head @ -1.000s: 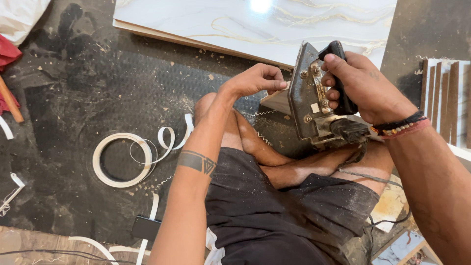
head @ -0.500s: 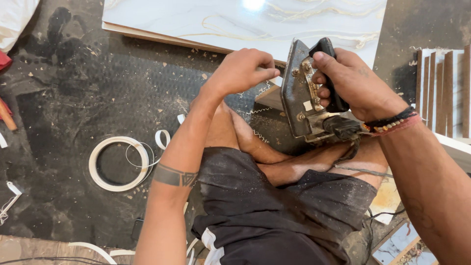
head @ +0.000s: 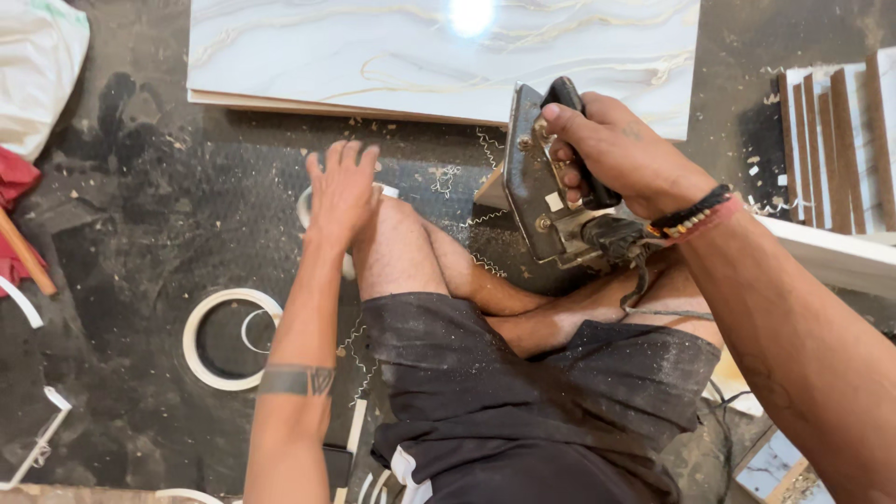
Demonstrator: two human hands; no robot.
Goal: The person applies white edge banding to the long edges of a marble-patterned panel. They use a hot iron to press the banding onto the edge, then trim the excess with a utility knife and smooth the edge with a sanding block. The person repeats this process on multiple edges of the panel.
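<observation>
Nearest you, by your left forearm, a roll of white edge tape [head: 229,338] lies flat on the dark, dusty floor [head: 140,215], well apart from either hand. Farther out, your left hand [head: 343,191] is spread open, fingers splayed, empty, palm down just beside your bent knee; something white and rounded shows under it, too hidden to name. Your right hand [head: 611,154] is closed tight around the black handle of the power tool [head: 551,182], which you hold up off the floor, its metal base plate tilted on edge and facing left, long axis running away from you. So the tool lies to the right of your open hand, with your knee between them. Beyond both hands lies the white marbled panel [head: 373,47], flat, its long edge running left to right. No container is in view.
</observation>
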